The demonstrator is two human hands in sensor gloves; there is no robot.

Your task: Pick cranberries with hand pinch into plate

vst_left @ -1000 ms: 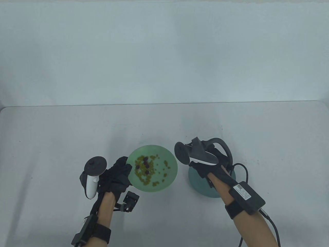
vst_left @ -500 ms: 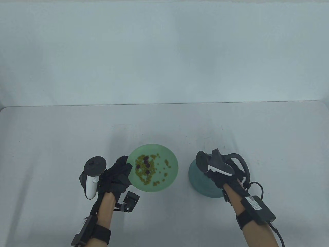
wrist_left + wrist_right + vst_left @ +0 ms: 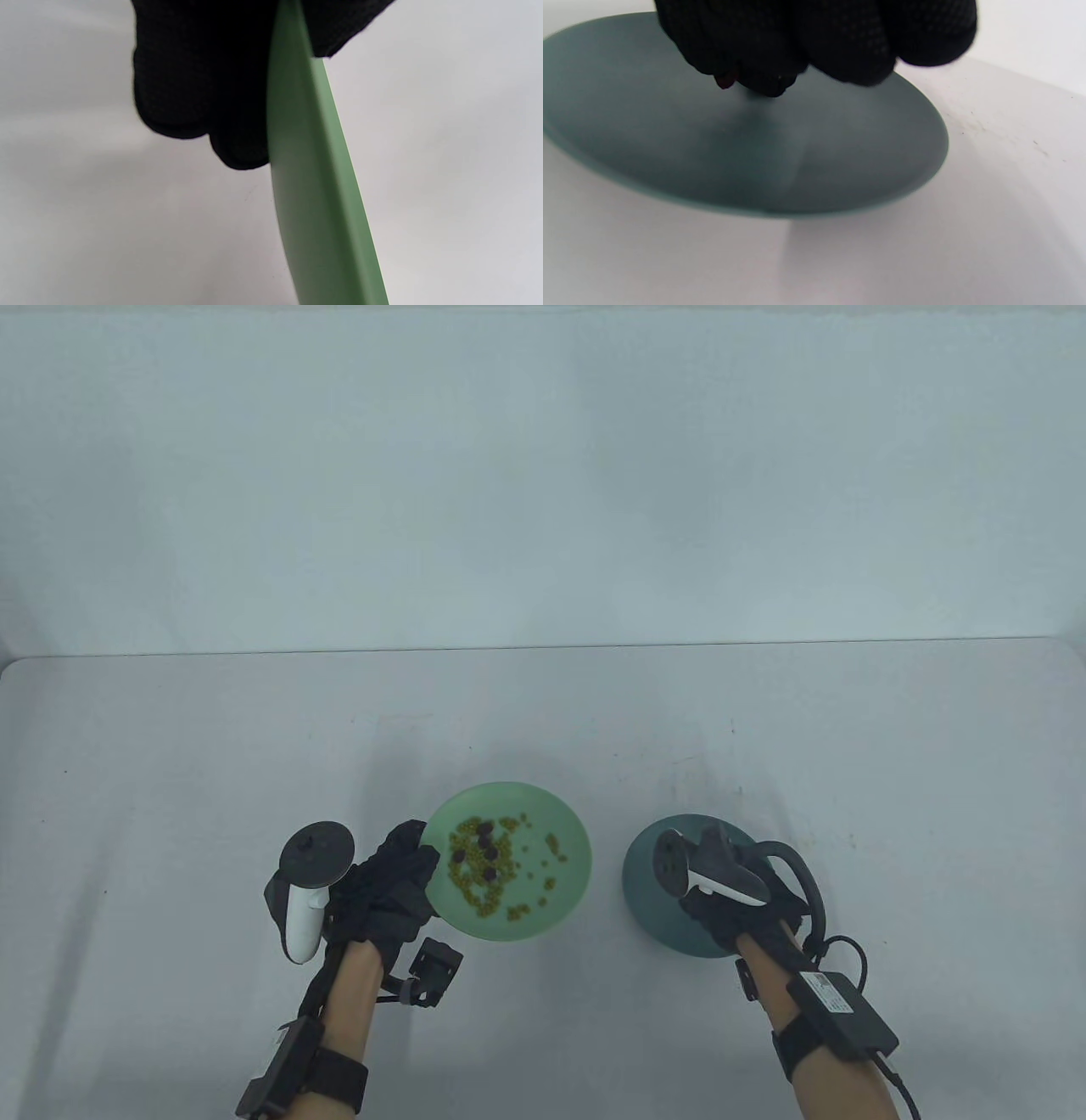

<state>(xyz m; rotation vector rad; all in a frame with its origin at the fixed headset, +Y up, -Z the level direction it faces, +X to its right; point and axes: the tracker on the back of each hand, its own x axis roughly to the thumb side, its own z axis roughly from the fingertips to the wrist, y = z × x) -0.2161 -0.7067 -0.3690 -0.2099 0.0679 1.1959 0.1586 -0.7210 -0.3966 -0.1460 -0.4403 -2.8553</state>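
Observation:
A light green plate (image 3: 560, 891) holds several yellow-green beans and a few dark cranberries (image 3: 485, 841). My left hand (image 3: 386, 882) grips its left rim and holds it tilted; the rim shows edge-on in the left wrist view (image 3: 314, 178) between my fingers (image 3: 199, 84). A dark teal plate (image 3: 653, 899) lies on the table to the right. My right hand (image 3: 730, 899) hovers over it. In the right wrist view my bunched fingertips (image 3: 763, 80) pinch a dark red cranberry (image 3: 726, 79) just above the teal plate (image 3: 712, 161).
The grey table (image 3: 170, 780) runs back to a pale wall (image 3: 543, 475). A cable and a black box (image 3: 840, 993) sit on my right forearm.
My right hand has moved right from beside the green plate to over the teal plate. The left hand and green plate have barely moved.

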